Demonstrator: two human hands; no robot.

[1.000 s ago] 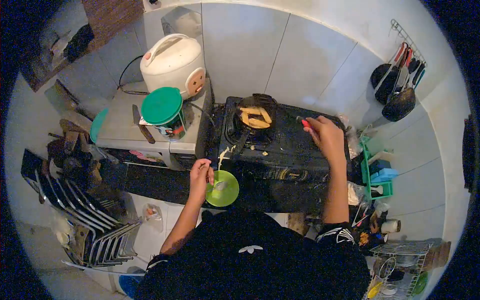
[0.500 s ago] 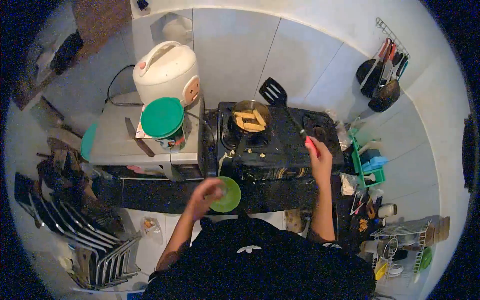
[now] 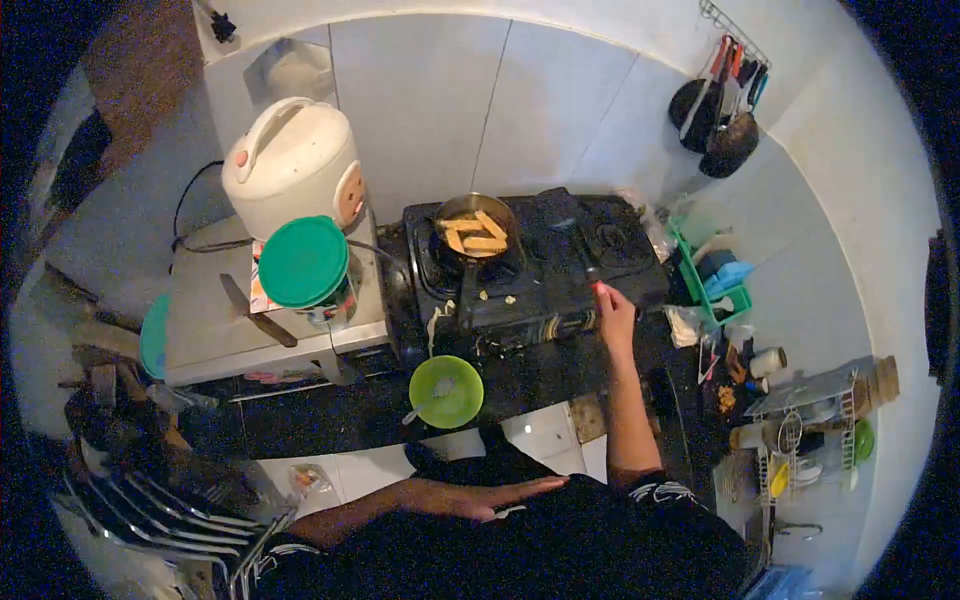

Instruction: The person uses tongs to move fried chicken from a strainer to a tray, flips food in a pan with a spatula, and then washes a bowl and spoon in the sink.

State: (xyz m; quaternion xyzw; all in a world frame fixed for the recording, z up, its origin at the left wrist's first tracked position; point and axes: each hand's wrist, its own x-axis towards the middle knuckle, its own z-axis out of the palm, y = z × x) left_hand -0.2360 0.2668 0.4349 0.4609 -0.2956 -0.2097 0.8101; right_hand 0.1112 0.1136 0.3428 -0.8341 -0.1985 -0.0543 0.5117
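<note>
My right hand (image 3: pixel 616 318) is closed round the red handle of a black slotted spatula (image 3: pixel 592 272), whose dark head lies low over the right part of the black stove (image 3: pixel 560 290). Against the front of my dark shirt, my left hand (image 3: pixel 490 495) rests flat, fingers stretched out and holding nothing. On the left burner, a small frying pan (image 3: pixel 474 200) contains several yellow-brown strips of food (image 3: pixel 486 243). A green bowl (image 3: pixel 462 408) stands on the counter in front of the stove, with a spoon (image 3: pixel 411 415) leaning at its left rim and something whitish inside.
At left, a white rice cooker (image 3: pixel 290 170), a green-lidded tub (image 3: pixel 303 262) and a knife (image 3: pixel 262 318) sit on a metal-topped unit. A green rack (image 3: pixel 690 265) stands right of the stove. Utensils hang from a wall rack (image 3: pixel 735 35). A dish rack (image 3: pixel 800 440) is at lower right.
My left hand has left the green bowl and come down onto my shirt. The spatula has been lowered from upright towards the stove top. The camera view has shifted slightly.
</note>
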